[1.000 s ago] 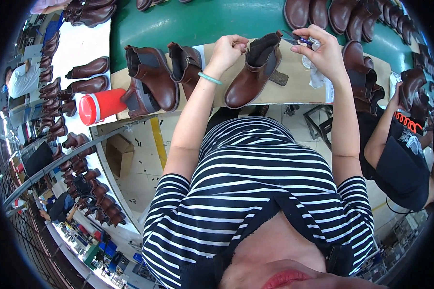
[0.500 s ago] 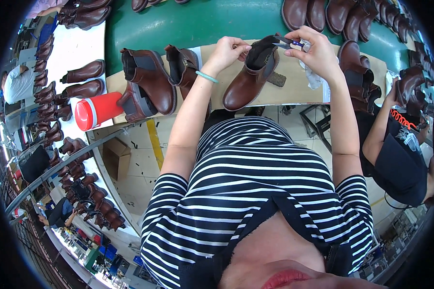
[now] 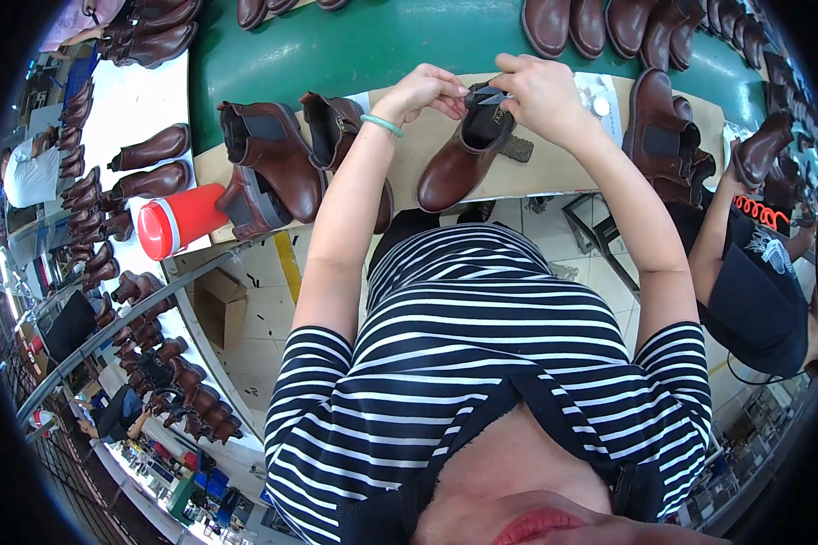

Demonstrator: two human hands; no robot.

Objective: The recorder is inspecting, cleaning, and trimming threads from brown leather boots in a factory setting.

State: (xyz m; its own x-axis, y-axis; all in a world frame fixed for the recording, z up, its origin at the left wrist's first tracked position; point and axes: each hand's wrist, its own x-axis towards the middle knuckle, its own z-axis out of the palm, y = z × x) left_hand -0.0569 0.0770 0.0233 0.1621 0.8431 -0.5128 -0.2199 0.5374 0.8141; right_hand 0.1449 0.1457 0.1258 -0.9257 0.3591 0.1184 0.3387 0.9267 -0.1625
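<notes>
Nearest us, a striped shirt (image 3: 482,363), and both forearms run up from it to the bench (image 3: 554,173). Left hand (image 3: 424,91) wears a green wristband (image 3: 382,123). Its fingers pinch the top rim of a brown boot (image 3: 454,163), grip narrow and closed on the leather. Right hand (image 3: 541,95) holds small snips (image 3: 491,93) at the boot's opening, blades just over the collar, grip closed round the handles. We cannot tell whether the blades are open.

The boot lies on the tan bench top between both hands, toe toward us, opening away.

To do this step well, we judge: keep the left pinch tight so the rim stays taut, bring only the snip tips to the loose thread, cut flush without nicking leather or elastic. Keep the boot flat on the bench so it does not roll.

Left of it, two more boots (image 3: 273,163) stand upright, near but apart, and a red cup (image 3: 177,222) lies on its side at the bench edge. Right, another boot (image 3: 663,145) stands. At far right, a second person in a black top (image 3: 745,291) works, hands apart from ours.

Beyond the bench, a green belt (image 3: 382,45) carries more boots along its far edge. Far left, racks (image 3: 91,191) of boots.
</notes>
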